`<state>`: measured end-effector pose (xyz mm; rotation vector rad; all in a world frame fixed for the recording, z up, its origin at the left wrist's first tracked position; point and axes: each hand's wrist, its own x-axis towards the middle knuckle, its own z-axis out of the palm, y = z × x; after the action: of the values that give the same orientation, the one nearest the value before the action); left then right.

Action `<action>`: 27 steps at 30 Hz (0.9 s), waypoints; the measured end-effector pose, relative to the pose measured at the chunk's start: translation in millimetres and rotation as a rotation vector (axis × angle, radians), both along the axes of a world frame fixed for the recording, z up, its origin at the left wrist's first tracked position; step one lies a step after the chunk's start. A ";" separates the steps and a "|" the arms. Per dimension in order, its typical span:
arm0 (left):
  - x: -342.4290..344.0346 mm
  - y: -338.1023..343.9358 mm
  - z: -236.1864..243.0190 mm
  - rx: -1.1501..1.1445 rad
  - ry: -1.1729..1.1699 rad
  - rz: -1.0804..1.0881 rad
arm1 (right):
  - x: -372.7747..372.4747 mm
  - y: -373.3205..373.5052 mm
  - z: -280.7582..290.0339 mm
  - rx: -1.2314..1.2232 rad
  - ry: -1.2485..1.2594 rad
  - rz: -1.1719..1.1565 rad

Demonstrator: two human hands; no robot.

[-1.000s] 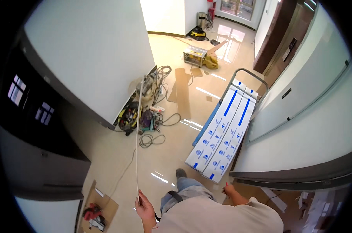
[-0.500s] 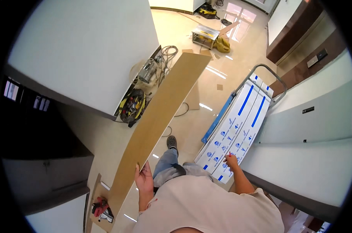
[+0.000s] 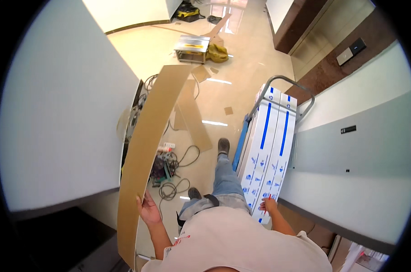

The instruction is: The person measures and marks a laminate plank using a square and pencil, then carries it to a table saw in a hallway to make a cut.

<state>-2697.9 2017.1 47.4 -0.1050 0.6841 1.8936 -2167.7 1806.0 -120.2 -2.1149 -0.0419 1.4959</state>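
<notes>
My left hand (image 3: pixel 150 209) grips the long edge of a tan board (image 3: pixel 151 122), which is tilted on its side and reaches from the bottom of the view up past the tools along the wall. In my right hand (image 3: pixel 269 206) is a thin red pen or pencil (image 3: pixel 265 209); the hand is over the long white cartons with blue markings (image 3: pixel 269 136). These cartons lie on a hand trolley with a blue bed (image 3: pixel 241 145) and a grey tubular handle (image 3: pixel 291 82).
A steel work stand (image 3: pixel 192 43) with a yellow bag (image 3: pixel 218 53) stands ahead. Tools (image 3: pixel 162 168), looping cables (image 3: pixel 187 156) and board offcuts (image 3: pixel 192 113) lie left of my feet. A wall corner (image 3: pixel 69 118) is at left; a grey panel and wall (image 3: pixel 359 154) at right.
I have moved forward along the trolley. The board has turned more upright along the view and shifted left with my left hand; the wall corner now fills more of the left side.
</notes>
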 end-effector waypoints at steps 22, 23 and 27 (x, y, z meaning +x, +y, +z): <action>212.4 466.6 -18.2 0.073 0.136 0.132 | 292.5 727.6 144.6 0.549 -0.145 0.273; 219.0 487.8 -26.1 0.032 0.138 0.178 | 298.8 760.3 147.2 0.551 -0.152 0.281; 246.4 595.6 -72.7 -0.033 0.083 0.252 | 348.9 925.7 165.1 0.703 -0.282 0.474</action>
<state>-2451.5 2612.7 -25.3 -0.1397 0.7883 2.1378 -1818.7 2731.7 44.9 -1.7548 -1.0713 1.1507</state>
